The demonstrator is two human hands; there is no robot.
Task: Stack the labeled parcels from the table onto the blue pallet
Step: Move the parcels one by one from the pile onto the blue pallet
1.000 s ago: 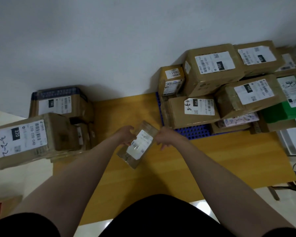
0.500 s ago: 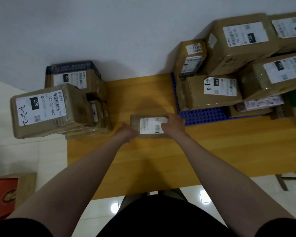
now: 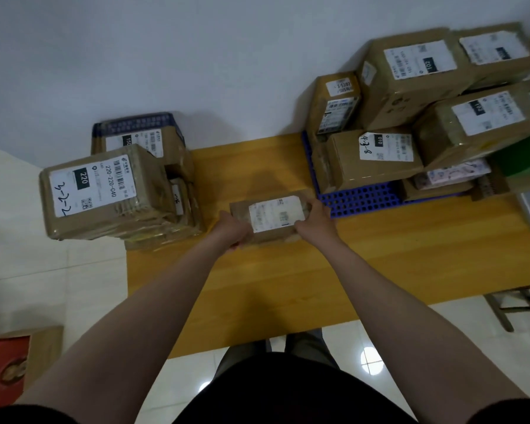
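Note:
I hold a small flat cardboard parcel (image 3: 273,217) with a white label over the middle of the yellow table (image 3: 288,280). My left hand (image 3: 231,229) grips its left end and my right hand (image 3: 314,218) grips its right end. Just to the right lies the blue pallet (image 3: 361,198), stacked with several labeled parcels, among them one marked 010 (image 3: 377,160). At the table's left end stand more parcels, the front one marked 220 (image 3: 101,191).
A white wall runs behind the table. A green box (image 3: 523,157) sits at the pallet's right. A red box (image 3: 6,365) stands on the tiled floor at lower left. A metal stand (image 3: 520,304) is under the table's right end.
The small parcel was tilted a second ago and is now level with its label up. It has shifted slightly toward the pallet's near left corner, still in both hands.

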